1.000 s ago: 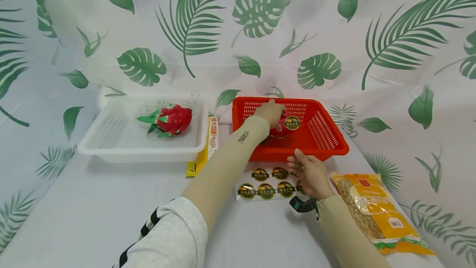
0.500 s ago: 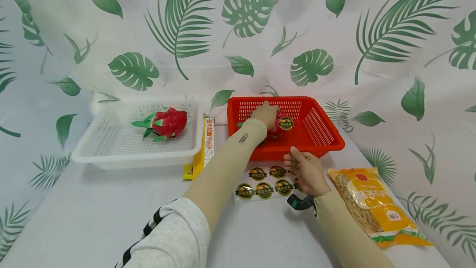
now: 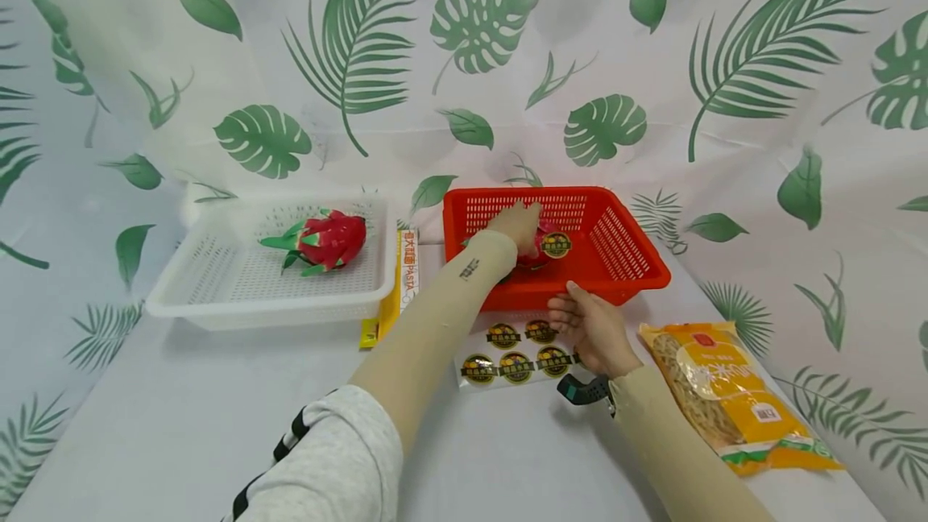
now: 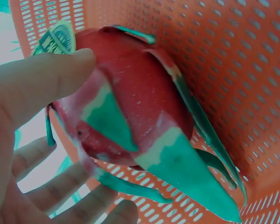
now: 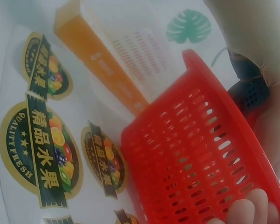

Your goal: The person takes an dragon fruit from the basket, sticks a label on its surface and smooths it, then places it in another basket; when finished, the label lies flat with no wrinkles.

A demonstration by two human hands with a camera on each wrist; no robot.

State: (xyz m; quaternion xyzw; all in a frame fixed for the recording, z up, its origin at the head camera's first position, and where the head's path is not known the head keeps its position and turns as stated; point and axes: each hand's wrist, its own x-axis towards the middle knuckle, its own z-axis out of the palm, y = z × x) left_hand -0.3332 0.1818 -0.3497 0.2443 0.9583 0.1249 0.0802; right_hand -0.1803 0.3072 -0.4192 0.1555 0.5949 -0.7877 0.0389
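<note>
head: forward-down, farthest | left wrist: close, into red basket (image 4: 252,60) | right wrist: hazy, seemingly low, its outside

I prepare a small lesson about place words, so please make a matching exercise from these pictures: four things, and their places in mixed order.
Things
1. left hand
2. sticker sheet
3. white basket
4. yellow bag

Places
A. lies beside the right forearm
B. inside the red basket, its thumb touching a dragon fruit
C. left of that basket, with another dragon fruit in it
D. flat on the table, at that basket's near side

Pairs: 1-B, 2-D, 3-C, 4-A
</note>
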